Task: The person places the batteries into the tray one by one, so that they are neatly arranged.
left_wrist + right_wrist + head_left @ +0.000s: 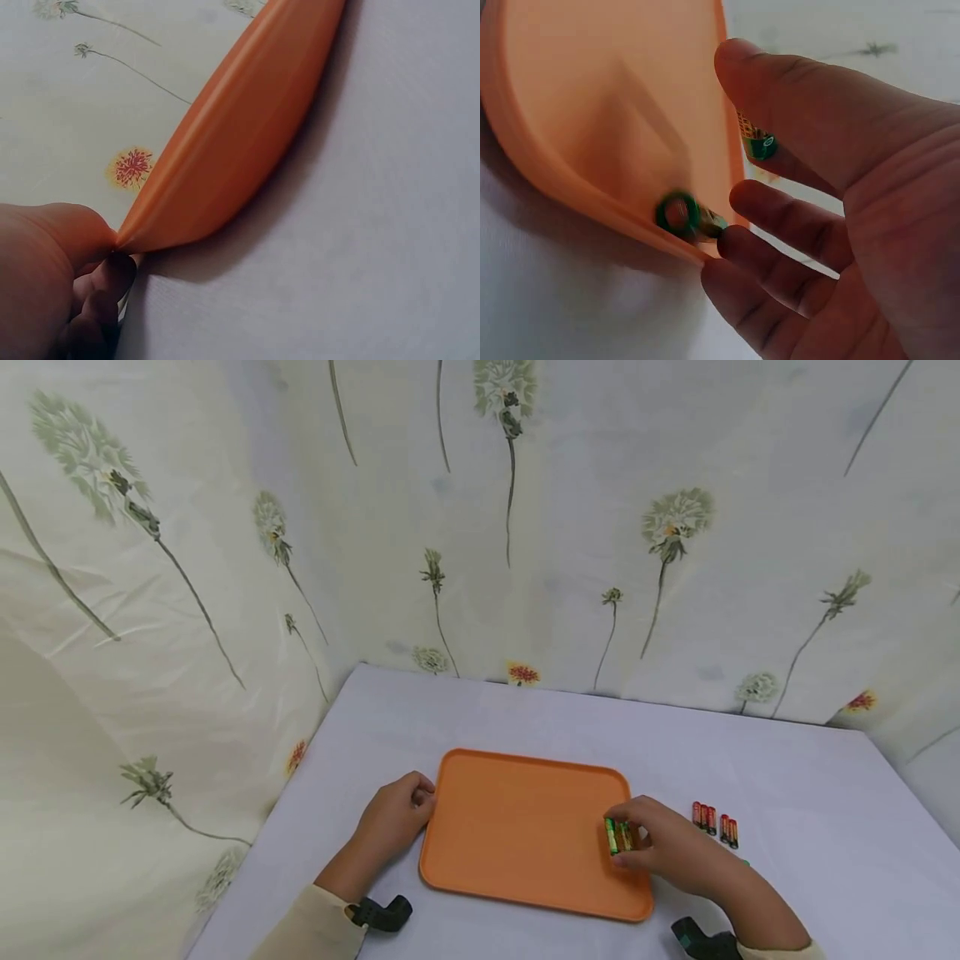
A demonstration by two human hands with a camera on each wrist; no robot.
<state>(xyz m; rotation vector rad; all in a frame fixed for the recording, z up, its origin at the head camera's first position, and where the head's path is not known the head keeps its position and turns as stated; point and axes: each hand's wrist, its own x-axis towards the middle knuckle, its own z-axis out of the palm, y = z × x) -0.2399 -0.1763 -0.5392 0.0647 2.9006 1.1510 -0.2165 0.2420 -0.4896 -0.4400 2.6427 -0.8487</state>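
Note:
An orange tray [525, 835] lies on the white table. At its left edge my left hand [397, 810] pinches the rim between thumb and fingers, seen close in the left wrist view. Over the tray's right side is my right hand [656, 843]. It holds a green battery [759, 142] between thumb and index finger, with most of the battery hidden behind the thumb. A second green battery [679, 215], blurred in the right wrist view, is just beyond the other fingertips, close to the tray's rim. In the head view the green batteries [612, 837] appear upright, side by side.
Several red batteries [705, 817] stand in two small groups on the table [795, 777], right of the tray. A bit of green shows behind my right wrist. Flower-patterned cloth [570, 527] hangs behind and left of the table. Dark camera mounts [382, 914] sit at both wrists.

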